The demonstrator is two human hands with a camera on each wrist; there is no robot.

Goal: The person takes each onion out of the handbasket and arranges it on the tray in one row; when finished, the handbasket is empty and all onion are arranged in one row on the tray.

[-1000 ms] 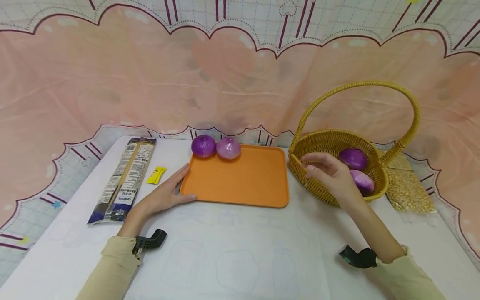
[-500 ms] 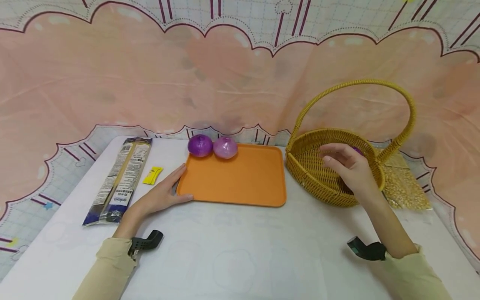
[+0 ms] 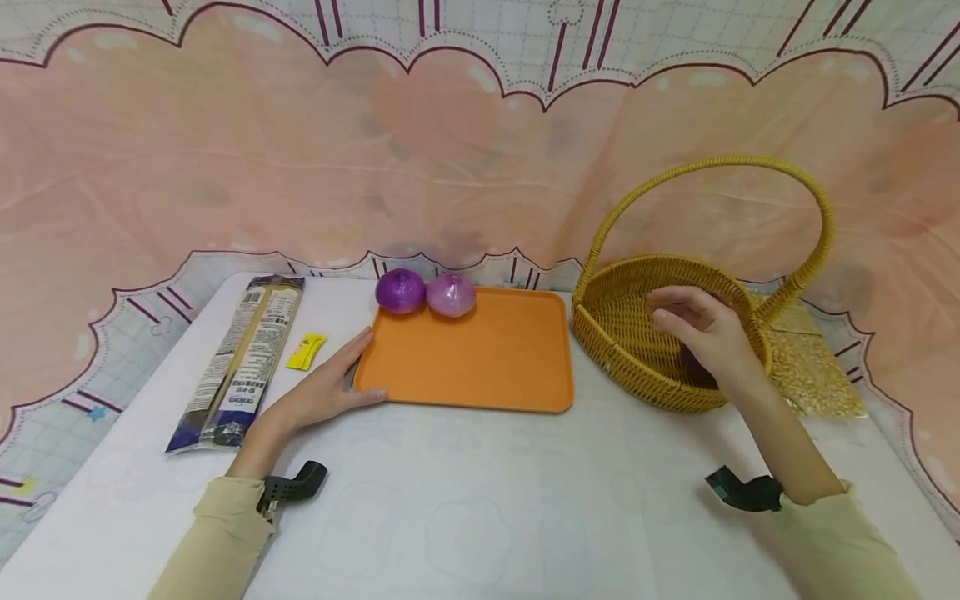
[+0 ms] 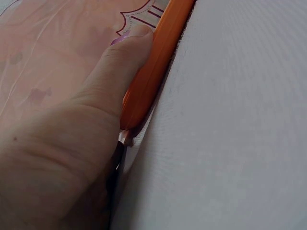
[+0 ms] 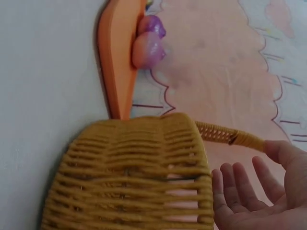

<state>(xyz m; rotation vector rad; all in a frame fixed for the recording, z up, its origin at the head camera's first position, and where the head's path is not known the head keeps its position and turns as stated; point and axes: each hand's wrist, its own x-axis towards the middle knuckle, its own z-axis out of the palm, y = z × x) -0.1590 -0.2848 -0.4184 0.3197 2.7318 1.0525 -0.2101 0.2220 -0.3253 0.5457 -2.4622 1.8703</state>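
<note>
Right hand [image 3: 708, 333] hovers half-spread, empty, over basket [image 3: 628, 367]; left hand [image 3: 321, 393] splays against tray [image 3: 480, 362]; packet [image 3: 243, 358] print looks illegible.

We've got a long printed packet [image 3: 238, 367] along the left edge of the table [image 3: 480, 492], yellow sachet [image 3: 306, 352] beside it, kernel bag [image 3: 813, 371] by the right edge.

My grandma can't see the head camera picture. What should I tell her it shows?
A person's right hand is over a golden woven basket, while the left hand touches the left side of a flat orange rectangular tray. Two shiny, round purple onion-like things sit at the tray's back left corner.
</note>
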